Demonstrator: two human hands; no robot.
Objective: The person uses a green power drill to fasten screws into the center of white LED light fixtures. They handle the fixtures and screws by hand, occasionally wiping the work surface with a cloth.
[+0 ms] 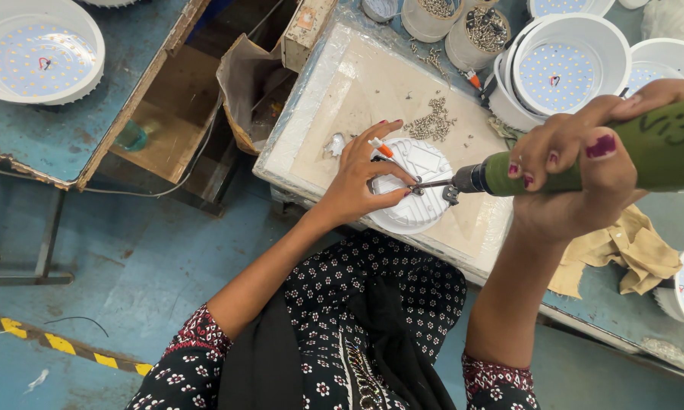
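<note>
My left hand rests on a round white lamp housing lying face down on a pale work pad, fingers pinching at the spot where the driver bit meets it. My right hand grips a green electric screwdriver, its metal bit touching the housing near its middle. A short red-and-white wire sticks out by the left fingers. A heap of small screws lies on the pad just beyond the housing.
Stacked white round lamp bodies with LED boards stand at the back right, another on the blue bench at left. Tubs of screws sit behind the pad. A tan rag lies at right. Blue floor with a yellow-black stripe below.
</note>
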